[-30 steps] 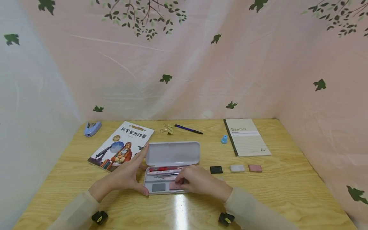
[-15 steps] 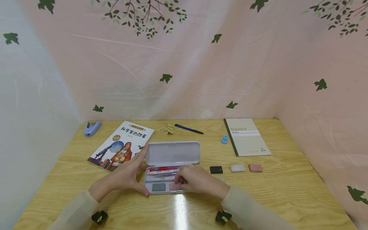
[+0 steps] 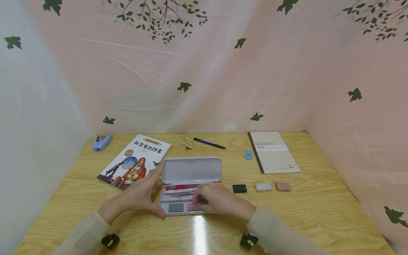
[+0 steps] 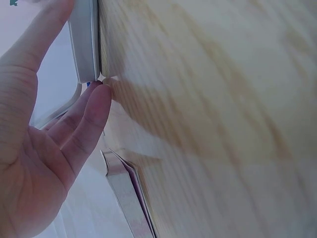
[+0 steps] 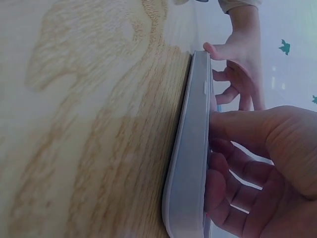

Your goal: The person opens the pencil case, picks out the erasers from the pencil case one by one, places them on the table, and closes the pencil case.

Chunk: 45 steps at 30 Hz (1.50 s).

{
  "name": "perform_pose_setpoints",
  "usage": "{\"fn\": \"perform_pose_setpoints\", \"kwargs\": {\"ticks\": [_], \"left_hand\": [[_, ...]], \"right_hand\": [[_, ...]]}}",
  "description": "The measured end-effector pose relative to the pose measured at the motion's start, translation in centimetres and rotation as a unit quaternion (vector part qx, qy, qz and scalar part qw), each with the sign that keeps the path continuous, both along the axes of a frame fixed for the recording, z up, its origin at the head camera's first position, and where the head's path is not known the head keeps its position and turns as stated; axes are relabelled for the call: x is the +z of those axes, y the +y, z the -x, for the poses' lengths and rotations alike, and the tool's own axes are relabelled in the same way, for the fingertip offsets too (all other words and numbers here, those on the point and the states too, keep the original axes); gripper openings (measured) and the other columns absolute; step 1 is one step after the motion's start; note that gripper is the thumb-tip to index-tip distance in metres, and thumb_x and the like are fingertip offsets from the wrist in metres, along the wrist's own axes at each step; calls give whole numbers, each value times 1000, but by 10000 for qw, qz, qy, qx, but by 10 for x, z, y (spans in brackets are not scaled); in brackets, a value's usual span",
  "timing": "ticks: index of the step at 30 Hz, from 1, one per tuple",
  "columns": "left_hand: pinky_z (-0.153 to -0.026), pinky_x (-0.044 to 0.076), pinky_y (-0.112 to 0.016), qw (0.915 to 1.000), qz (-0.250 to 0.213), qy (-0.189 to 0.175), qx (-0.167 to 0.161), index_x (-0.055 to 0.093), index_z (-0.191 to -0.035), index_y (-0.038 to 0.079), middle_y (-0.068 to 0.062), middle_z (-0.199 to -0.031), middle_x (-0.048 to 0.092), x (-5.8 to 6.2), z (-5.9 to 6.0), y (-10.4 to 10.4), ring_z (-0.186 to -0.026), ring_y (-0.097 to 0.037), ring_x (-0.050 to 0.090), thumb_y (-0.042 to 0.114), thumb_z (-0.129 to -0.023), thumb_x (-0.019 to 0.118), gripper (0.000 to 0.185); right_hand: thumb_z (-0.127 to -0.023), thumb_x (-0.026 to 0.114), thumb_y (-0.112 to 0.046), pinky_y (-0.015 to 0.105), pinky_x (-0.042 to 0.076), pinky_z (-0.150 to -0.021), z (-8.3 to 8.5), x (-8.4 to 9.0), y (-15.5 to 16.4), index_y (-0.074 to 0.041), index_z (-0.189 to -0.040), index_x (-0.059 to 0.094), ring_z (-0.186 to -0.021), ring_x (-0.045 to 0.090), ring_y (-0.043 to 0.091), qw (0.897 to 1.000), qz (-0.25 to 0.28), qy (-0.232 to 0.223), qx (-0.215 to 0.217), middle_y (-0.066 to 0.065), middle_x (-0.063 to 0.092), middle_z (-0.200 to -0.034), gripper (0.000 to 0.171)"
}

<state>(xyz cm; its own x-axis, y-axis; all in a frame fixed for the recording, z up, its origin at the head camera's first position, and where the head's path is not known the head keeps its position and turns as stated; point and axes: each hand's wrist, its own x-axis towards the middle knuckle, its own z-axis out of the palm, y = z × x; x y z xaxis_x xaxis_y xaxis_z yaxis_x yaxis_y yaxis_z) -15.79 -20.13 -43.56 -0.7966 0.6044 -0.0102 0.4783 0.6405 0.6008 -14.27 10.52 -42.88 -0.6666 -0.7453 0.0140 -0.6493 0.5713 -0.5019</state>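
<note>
Wooden table (image 3: 287,219) nearest me carries the open white pencil case (image 3: 190,184). My left hand (image 3: 140,194) braces its left end with straight fingers, while my right hand (image 3: 220,201) reaches inside, fingers curled over a pink eraser (image 3: 192,207). Beyond lie three erasers (image 3: 263,186), a storybook (image 3: 135,161) and a notebook (image 3: 273,151).

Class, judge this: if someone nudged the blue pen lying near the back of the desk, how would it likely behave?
The blue pen looks slim and round, so it would probably roll. It lies flat on the smooth desk, so it likely slides easily. It seems light and stiff.
</note>
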Motion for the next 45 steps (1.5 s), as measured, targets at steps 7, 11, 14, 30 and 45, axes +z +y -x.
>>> {"fn": "perform_pose_setpoints", "kwargs": {"ticks": [7,11,14,30,45], "left_hand": [[-91,52,-45,10000,-6,-39,5,-18,-161,30,-18,-167,12,0,-1,-2,-108,-9,66,61,-59,92,153],[-91,52,-45,10000,11,-27,14,-18,-161,30,-19,-167,14,0,-1,-2,-107,-9,66,61,-59,91,153],[-91,52,-45,10000,17,-40,30,-18,-161,30,-19,-166,16,1,-1,-3,-107,-10,66,61,-59,92,153],[-91,52,-45,10000,33,-48,67,-18,-161,31,-20,-165,19,0,-1,-3,-107,-10,66,60,-59,92,152],[-95,50,-48,10000,0,-91,10,-18,-161,29,-17,-168,8,2,0,-1,-109,-11,66,59,-59,92,153]], "right_hand": [[-92,78,-20,17,43,-62,0,0,-1,-17,-102,73,-68,51,0,9999,50,-157,27,-15,59,-81,11],[-91,78,-16,17,44,-65,-1,0,0,-19,-100,76,-72,54,1,9998,36,-216,20,-15,59,-85,9],[-92,76,-16,18,45,-68,-2,0,1,-22,-98,75,-77,54,2,9997,66,-235,15,-15,60,-92,8],[-97,72,-18,25,55,-78,-4,9,33,-17,-113,77,-89,65,5,9720,1604,-1703,-216,-11,72,-107,17],[-95,73,-12,45,60,-67,-7,12,129,-4,-114,75,-81,72,28,9363,2286,-2565,-734,10,74,-107,21]]}}
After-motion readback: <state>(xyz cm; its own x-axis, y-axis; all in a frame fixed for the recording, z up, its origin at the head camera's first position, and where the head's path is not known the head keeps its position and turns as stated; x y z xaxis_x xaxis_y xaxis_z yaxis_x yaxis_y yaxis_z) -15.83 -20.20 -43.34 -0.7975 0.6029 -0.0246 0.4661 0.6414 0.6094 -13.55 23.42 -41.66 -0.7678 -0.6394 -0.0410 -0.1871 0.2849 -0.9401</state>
